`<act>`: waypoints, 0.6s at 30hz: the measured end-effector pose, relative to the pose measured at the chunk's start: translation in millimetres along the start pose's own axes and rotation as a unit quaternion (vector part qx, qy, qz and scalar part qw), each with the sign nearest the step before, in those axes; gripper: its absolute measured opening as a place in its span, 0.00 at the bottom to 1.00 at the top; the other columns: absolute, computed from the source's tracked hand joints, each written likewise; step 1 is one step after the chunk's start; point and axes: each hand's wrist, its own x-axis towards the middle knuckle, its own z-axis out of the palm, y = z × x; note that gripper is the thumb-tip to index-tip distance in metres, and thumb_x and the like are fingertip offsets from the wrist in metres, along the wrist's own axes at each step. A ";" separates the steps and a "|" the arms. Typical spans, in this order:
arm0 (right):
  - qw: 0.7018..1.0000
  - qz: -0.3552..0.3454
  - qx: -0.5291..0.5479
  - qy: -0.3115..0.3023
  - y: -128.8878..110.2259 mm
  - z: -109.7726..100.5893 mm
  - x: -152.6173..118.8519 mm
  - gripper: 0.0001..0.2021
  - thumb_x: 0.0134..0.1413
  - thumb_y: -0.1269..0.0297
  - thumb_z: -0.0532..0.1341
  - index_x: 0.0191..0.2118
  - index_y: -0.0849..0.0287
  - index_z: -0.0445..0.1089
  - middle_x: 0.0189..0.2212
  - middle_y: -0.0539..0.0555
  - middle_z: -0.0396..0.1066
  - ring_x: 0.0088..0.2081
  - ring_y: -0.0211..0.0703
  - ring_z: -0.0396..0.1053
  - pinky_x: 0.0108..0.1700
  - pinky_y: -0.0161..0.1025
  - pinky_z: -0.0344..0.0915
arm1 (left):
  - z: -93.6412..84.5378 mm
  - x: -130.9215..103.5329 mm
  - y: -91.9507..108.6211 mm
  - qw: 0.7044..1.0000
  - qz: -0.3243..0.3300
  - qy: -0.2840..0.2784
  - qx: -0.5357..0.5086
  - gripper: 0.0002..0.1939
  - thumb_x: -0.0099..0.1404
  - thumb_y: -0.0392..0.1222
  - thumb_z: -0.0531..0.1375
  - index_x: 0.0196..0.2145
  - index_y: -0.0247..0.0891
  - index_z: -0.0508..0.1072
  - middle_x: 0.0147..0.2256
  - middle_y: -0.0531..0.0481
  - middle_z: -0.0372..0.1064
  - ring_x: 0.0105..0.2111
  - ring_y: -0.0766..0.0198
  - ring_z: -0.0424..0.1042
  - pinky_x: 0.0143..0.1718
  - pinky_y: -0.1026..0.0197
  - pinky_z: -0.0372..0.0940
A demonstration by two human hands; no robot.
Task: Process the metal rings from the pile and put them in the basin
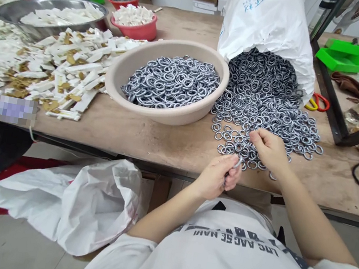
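Where the tabletop (170, 147) ends at its near edge, the left hand (216, 178) hangs just off the wood, its grip closed on a metal ring (238, 162) pinched between fingers and thumb, forearm running down to 7 o'clock. Right hand (269, 149) rests palm down on the near fringe of the ring pile (267, 108), fingers curled narrow onto loose rings; whether one is actually gripped cannot be told. Its forearm leaves toward 5 o'clock. At 12 o'clock of the pile lies the tipped white sack (268, 25); at 9 o'clock, touching the pile, stands the beige basin (169, 114), part-filled with rings. Bare wood lies open at 8 o'clock of the basin and at 3 o'clock of the pile, up to the black frame (330, 105).
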 end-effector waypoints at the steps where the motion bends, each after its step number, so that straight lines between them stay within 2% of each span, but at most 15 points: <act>1: 0.999 -0.004 -0.033 -0.017 1.5 2.7 9.2 0.22 0.65 0.44 0.51 0.35 0.56 0.74 0.28 0.51 0.73 0.31 0.43 0.68 0.34 0.37 0.57 | -3.8 -0.8 0.9 1.000 0.012 0.026 -0.005 0.24 0.63 0.58 0.63 0.23 0.38 0.60 0.17 0.58 0.52 0.15 0.75 0.49 0.15 0.69 0.47; 4: 0.985 -0.065 -0.145 -0.062 -5.0 16.4 38.2 0.16 0.62 0.49 0.58 0.44 0.53 0.76 0.40 0.54 0.77 0.40 0.48 0.72 0.37 0.39 0.59 | -19.1 -0.2 6.4 0.989 0.071 0.130 -0.001 0.19 0.61 0.55 0.65 0.30 0.34 0.70 0.21 0.56 0.60 0.17 0.75 0.55 0.16 0.70 0.49; 6: 0.969 -0.084 -0.212 -0.098 -12.6 28.1 57.2 0.14 0.60 0.53 0.61 0.47 0.53 0.76 0.45 0.56 0.76 0.44 0.50 0.73 0.40 0.40 0.61 | -30.3 0.6 11.1 0.981 0.106 0.163 0.014 0.18 0.61 0.51 0.66 0.39 0.32 0.75 0.26 0.52 0.68 0.19 0.75 0.59 0.16 0.70 0.50; 8: 0.953 -0.076 -0.260 -0.137 -16.8 38.2 73.8 0.13 0.60 0.56 0.60 0.45 0.55 0.77 0.46 0.58 0.75 0.45 0.52 0.73 0.41 0.41 0.62 | -40.6 1.1 15.3 0.975 0.130 0.181 0.026 0.21 0.59 0.47 0.66 0.48 0.34 0.75 0.31 0.50 0.73 0.20 0.74 0.63 0.16 0.70 0.51; 11: 0.954 -0.067 -0.258 -0.134 -14.1 41.7 88.6 0.13 0.62 0.56 0.58 0.40 0.58 0.76 0.45 0.61 0.75 0.44 0.52 0.73 0.41 0.42 0.62 | -53.5 4.7 20.2 0.965 0.141 0.215 0.044 0.20 0.58 0.46 0.65 0.47 0.36 0.75 0.36 0.48 0.75 0.22 0.73 0.65 0.16 0.70 0.51; 13: 0.971 -0.068 -0.186 -0.132 -10.4 34.1 88.4 0.13 0.63 0.57 0.57 0.36 0.60 0.75 0.40 0.60 0.75 0.40 0.48 0.71 0.38 0.40 0.60 | -59.0 11.4 22.9 0.956 0.153 0.236 0.084 0.17 0.60 0.49 0.64 0.42 0.35 0.76 0.36 0.47 0.74 0.22 0.73 0.63 0.16 0.69 0.48; 15: 0.981 -0.047 -0.038 -0.182 -9.5 20.9 79.5 0.13 0.62 0.57 0.57 0.32 0.59 0.72 0.30 0.55 0.73 0.31 0.41 0.67 0.33 0.37 0.58 | -60.5 20.8 24.8 0.934 0.191 0.250 0.171 0.16 0.61 0.52 0.64 0.40 0.36 0.75 0.35 0.49 0.73 0.23 0.73 0.62 0.20 0.68 0.52; 16: 0.972 -0.026 0.055 -0.225 -10.7 13.8 72.7 0.14 0.62 0.55 0.57 0.31 0.59 0.71 0.25 0.51 0.69 0.26 0.38 0.63 0.30 0.36 0.56 | -59.4 25.6 25.4 0.918 0.215 0.242 0.228 0.16 0.62 0.52 0.63 0.40 0.36 0.75 0.35 0.49 0.73 0.25 0.72 0.63 0.23 0.68 0.56; 18: 0.926 0.020 0.227 -0.303 -15.6 2.4 56.8 0.15 0.60 0.51 0.59 0.30 0.58 0.68 0.20 0.46 0.61 0.21 0.34 0.53 0.24 0.34 0.50 | -54.4 34.1 25.1 0.887 0.249 0.193 0.337 0.15 0.65 0.51 0.61 0.40 0.37 0.76 0.35 0.49 0.74 0.31 0.68 0.67 0.34 0.66 0.61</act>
